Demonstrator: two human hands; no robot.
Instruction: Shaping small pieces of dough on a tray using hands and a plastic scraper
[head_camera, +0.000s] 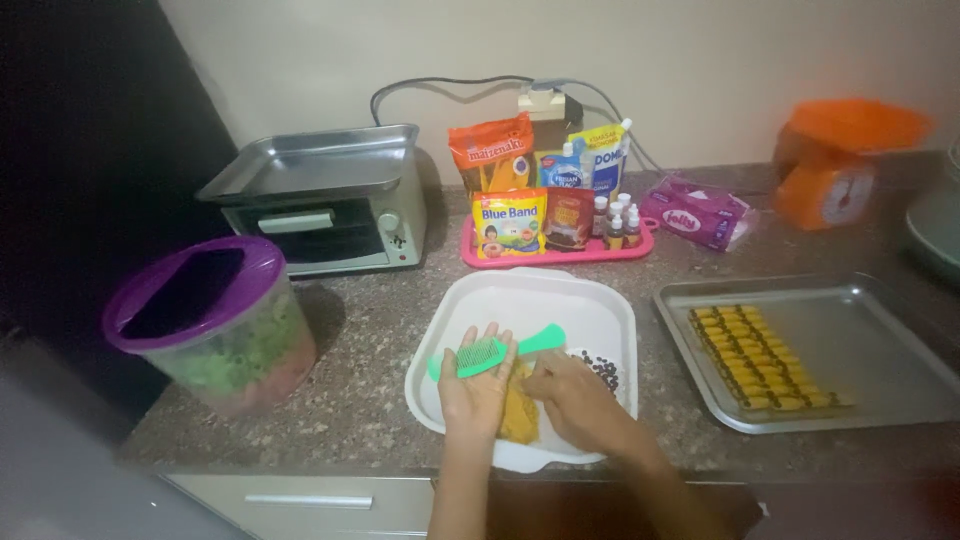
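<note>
- On the speckled bench (380, 340): white tray (600, 310), holding yellow dough (520, 410) and dark chips (603, 370).
- Left hand (478, 385): palm up, fingers spread, green comb (492, 352) lying across them.
- Right hand (575, 395): curled, pinching at the dough.
- Baking pan (900, 340), right: rows of shaped pieces (762, 360).
- Risk: the comb, resting unclamped, could slide off; soft dough could tear under the pinch.

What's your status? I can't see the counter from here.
Left hand palm up, green comb lying on it. Right hand down on yellow dough in the white tray. Dark chips beside the right hand; nothing blocking.
</note>
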